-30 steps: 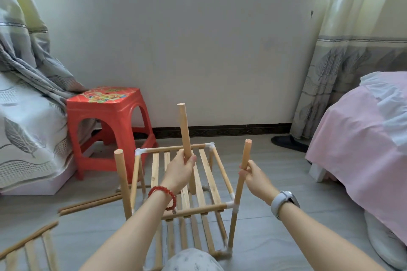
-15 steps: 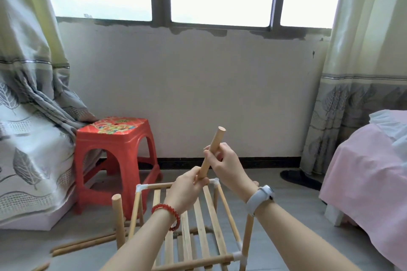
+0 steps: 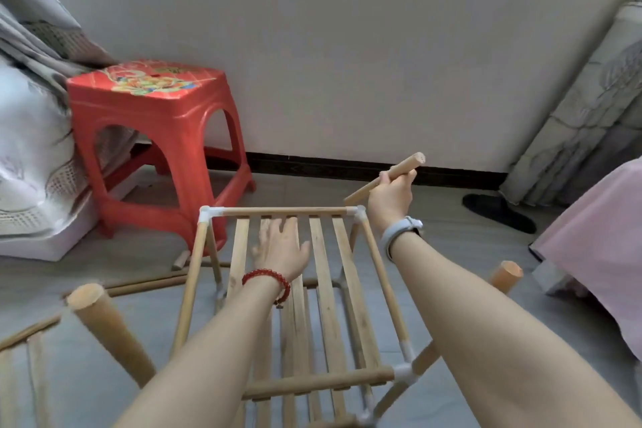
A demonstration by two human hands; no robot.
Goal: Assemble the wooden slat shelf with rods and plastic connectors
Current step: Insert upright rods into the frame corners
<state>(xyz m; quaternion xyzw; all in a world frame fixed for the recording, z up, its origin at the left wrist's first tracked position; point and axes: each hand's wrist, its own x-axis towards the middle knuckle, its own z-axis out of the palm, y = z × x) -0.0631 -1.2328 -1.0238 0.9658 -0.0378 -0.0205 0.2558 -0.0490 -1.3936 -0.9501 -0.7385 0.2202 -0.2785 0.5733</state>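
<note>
Wooden rod (image 3: 385, 178) gripped by right hand (image 3: 391, 200); left hand (image 3: 279, 247) flat on slats (image 3: 321, 254).

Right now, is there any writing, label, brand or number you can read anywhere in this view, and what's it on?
No readable text anywhere.
Red stool: its top carries a colourful printed picture, too blurred to make out any words.
Wristband on the right wrist: no display or marking visible.
Shelf, rods and white connectors: plain, no labels.
</note>
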